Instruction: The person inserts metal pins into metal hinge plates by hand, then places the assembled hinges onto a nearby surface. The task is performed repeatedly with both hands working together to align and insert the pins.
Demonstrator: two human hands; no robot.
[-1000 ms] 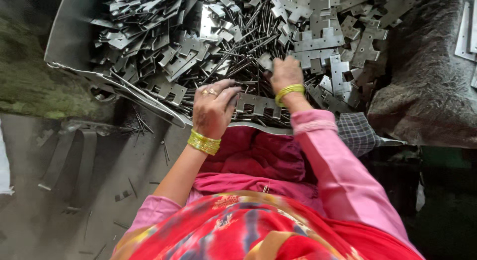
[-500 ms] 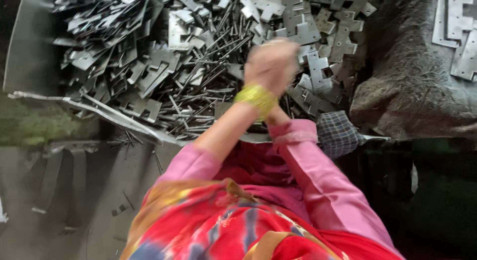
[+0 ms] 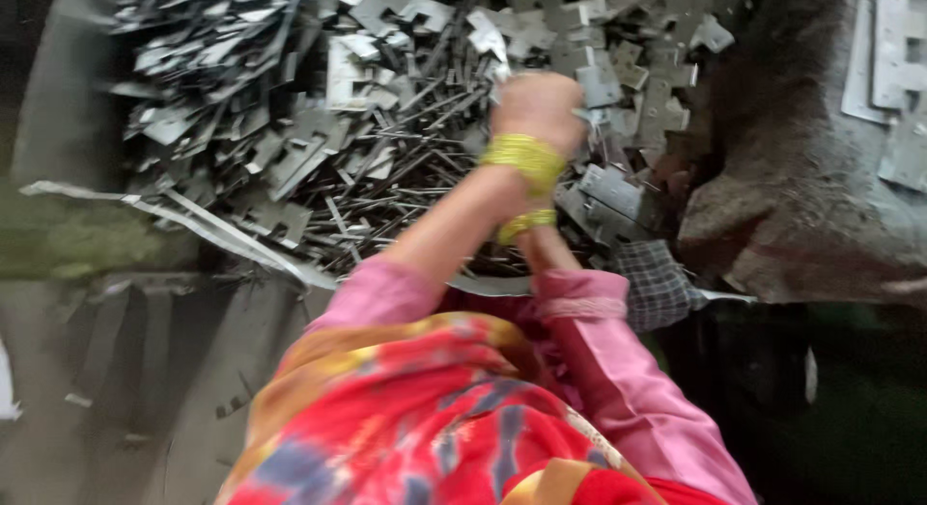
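Nearest is the red patterned cloth (image 3: 415,428) over the person's lap, with pink sleeves (image 3: 618,370) running forward on either side; beyond the sleeves both forearms rise together toward the middle of the scene, each wrist ringed with yellow bangles (image 3: 521,162); the left hand (image 3: 536,104) is lifted and blurred, seen from the back, its fingers curled inward, though I cannot tell whether they grip anything; the right hand (image 3: 555,239) is almost wholly hidden behind the left forearm, only its wrist and bangle showing, so the state of its fingers cannot be told; just beside that wrist a scrap of checked cloth (image 3: 657,283) lies at the near edge of the heap; past the hands spreads the heap of flat grey metal plates (image 3: 319,128), notched and stamped, tangled with thin metal rods (image 3: 425,177), the hands held right over its middle; a pale strip (image 3: 193,215) runs along the heap's near left edge; to the far right a dark rough sack (image 3: 801,196) bulges, with a few more grey plates (image 3: 888,70) resting on it.
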